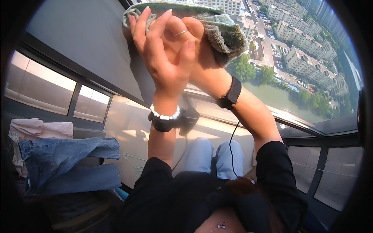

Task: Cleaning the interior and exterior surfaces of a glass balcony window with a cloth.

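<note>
A crumpled green-grey terry cloth (224, 35) spreads behind both hands at the top, beside the window glass. My right hand (205, 55) is bent at the wrist against the cloth, its fingers curled and a thin ring on one of them. Crossing in front of it, my left hand (164, 55) has its fingers somewhat apart and their tips over the cloth's left part. Whether those fingers grip the fabric is hidden. A white bead bracelet (165, 116) and a black band circle the left wrist; a black strap (231, 91) is on the right.
Far below the window lie apartment blocks (303, 62), parked cars and green water. Blue jeans (70, 163) and a pale pink garment (43, 128) hang at left. A black cable (232, 145) runs past my knees. A green hanger (134, 164) is low down, left of my legs.
</note>
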`<state>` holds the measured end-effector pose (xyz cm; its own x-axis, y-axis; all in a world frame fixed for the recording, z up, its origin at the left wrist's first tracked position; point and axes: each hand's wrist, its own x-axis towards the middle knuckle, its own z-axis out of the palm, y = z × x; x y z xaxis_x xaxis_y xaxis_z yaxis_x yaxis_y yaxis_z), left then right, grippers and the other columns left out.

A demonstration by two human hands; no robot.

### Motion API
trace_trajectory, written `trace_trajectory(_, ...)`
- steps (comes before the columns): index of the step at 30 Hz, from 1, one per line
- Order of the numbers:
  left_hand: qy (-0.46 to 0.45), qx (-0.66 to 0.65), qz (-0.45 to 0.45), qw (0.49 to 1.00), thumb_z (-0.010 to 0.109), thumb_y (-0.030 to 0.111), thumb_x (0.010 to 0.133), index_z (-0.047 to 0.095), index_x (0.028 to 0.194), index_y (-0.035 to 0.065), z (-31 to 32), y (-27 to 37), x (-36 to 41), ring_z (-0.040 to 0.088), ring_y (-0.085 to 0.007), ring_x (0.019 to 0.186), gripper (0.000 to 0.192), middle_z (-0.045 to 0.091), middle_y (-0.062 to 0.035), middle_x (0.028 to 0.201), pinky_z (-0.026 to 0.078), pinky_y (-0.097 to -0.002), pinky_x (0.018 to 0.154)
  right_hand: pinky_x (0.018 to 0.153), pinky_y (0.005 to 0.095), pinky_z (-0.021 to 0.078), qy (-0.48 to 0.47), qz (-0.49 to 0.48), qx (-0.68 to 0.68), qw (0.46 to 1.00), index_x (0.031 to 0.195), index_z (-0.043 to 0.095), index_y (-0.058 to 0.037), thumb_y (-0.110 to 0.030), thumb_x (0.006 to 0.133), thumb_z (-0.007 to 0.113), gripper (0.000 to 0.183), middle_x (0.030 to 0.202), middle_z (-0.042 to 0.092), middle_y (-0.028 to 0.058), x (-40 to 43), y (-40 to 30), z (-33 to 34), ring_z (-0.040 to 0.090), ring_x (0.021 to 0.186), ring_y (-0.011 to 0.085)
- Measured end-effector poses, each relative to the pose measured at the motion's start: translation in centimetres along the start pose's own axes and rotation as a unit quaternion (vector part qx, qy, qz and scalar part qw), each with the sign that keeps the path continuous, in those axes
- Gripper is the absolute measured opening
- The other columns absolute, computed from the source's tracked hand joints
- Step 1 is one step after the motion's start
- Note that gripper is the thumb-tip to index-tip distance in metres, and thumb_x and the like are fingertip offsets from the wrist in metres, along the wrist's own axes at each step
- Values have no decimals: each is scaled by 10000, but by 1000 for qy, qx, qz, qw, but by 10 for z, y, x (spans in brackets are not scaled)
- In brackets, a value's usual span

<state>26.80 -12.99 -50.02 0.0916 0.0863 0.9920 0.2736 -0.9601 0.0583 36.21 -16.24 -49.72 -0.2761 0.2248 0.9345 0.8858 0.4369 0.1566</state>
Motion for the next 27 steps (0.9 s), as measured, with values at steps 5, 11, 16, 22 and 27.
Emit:
trace_trajectory(5,12,7,-46,999,634,347,876,580,1221,42,22,-1,-160,399,-410,1303,463,485,-219,1337,222,-581,1144,838,337,376,-36,-5,-14,999,1035,636,-203,-183,828,559,222,1059,571,-51,-160,-20,57,438,1009,212)
trace_trajectory(11,-50,45,-117,991,632,323,881,579,1216,69,31,21,-287,340,-491,1341,424,456,-224,1360,264,-592,1121,807,329,378,-98,86,61,990,1104,616,-207,-218,850,547,264,1040,576,-24,-289,-47,94,486,985,181)
trace_trajectory(16,-97,31,-114,988,620,322,900,517,1314,93,16,26,-282,254,-490,1385,484,383,-228,1431,242,-589,1128,865,344,395,-120,109,151,975,1054,614,-219,-230,846,554,216,1046,538,-6,-294,-50,91,466,992,216)
trace_trajectory(22,-177,-6,-108,978,513,486,968,358,1469,77,3,42,-245,170,-483,1434,665,210,-239,1555,183,-568,1156,890,425,363,20,-25,-79,996,1032,672,-207,-266,780,615,265,1261,569,28,-253,-31,55,481,1122,251)
trace_trajectory(27,-24,68,-401,913,349,488,1011,22,1552,36,45,44,-284,37,-397,1491,777,13,-255,1604,84,-534,1184,866,407,332,244,48,-238,939,1125,704,-262,-190,747,668,387,1282,540,10,-82,24,-70,484,1065,249)
